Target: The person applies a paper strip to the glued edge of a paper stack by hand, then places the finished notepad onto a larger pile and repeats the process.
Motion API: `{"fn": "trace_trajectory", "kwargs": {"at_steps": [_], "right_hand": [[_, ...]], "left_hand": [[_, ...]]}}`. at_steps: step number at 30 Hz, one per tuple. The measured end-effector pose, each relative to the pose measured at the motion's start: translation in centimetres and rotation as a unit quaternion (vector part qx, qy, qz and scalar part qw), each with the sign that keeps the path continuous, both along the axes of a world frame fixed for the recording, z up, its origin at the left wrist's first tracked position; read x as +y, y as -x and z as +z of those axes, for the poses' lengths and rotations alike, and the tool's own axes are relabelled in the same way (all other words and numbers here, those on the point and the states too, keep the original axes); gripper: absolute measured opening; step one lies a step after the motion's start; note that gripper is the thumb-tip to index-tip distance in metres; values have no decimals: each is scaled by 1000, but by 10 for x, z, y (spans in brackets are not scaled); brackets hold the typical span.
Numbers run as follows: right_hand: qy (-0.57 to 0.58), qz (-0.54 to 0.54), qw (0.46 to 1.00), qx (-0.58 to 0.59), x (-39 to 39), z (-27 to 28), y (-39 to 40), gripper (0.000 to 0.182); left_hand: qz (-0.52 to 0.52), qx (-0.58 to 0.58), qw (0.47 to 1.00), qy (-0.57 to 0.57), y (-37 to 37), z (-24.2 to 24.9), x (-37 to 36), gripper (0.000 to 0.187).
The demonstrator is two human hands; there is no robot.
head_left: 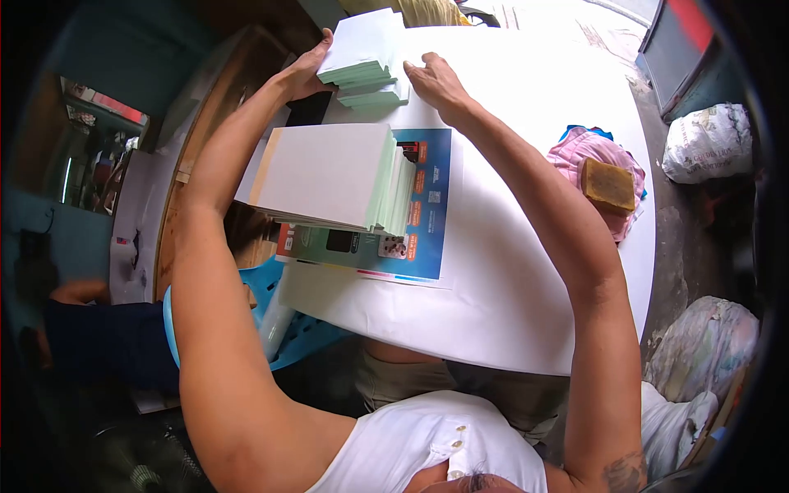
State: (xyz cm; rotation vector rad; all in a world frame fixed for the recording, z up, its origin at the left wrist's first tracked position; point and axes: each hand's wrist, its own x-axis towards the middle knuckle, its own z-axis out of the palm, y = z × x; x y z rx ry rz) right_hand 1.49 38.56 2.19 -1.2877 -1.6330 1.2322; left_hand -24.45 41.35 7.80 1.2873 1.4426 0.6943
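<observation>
At the far edge of the table, a stack of pale green and white paper [359,41] rises in slightly uneven layers. My left hand [306,72] grips its left side, thumb along the edge and the other fingers partly hidden behind the paper. To the right of that stack, my right hand [440,82] is open, its thumb and forefinger apart close to the paper's edge. Nearer to me stands a taller paper stack [325,172], white on top with green and white sheet edges. It rests on a blue printed poster sheet [433,214].
A brown block [608,186] sits on a bunched pink cloth [574,154] at the right of the white table [501,304]. A blue plastic chair [306,341] is at lower left, near another person's dark clothing [111,341]. White sacks [708,142] lie on the floor at right.
</observation>
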Motion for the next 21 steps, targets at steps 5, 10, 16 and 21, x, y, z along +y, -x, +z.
{"fn": "trace_trajectory", "kwargs": {"at_steps": [5,10,16,21], "right_hand": [[56,-35,991,119,10,-14,12,66],[44,-52,982,174,19,-22,-13,59],[160,-124,958,206,-31,34,-79,71],[165,-119,940,275,-54,37,-127,81]], "left_hand": [[12,-12,1000,-22,-10,1,-3,73],[-96,34,995,-3,-25,-5,12,83],[-162,34,986,-3,-98,1,17,86],[-298,56,949,83,-140,23,37,86]]}}
